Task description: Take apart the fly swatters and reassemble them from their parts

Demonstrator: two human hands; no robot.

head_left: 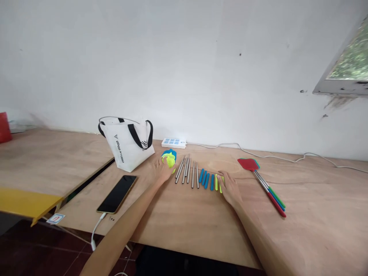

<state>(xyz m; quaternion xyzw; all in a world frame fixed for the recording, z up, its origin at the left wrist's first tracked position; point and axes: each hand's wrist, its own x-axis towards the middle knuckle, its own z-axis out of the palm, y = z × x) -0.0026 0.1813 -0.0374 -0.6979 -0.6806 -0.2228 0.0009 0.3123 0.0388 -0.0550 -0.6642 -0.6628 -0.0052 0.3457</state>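
Pale wooden tabletop [178,218] fills the lower frame in the head view, beneath a white wall [184,69]. Near the centre, the left hand [164,171] touches yellow and blue swatter heads [169,158], whether gripping I cannot tell; right of centre, the right hand [230,187] rests loosely open against yellow handles [216,182], with metal tubes [193,175] and blue handles [207,181] between.

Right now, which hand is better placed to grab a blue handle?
Probably the right hand: it is at the lime handles, next to the blue handles. The left hand is at the mesh pieces, with the metal tubes in between.
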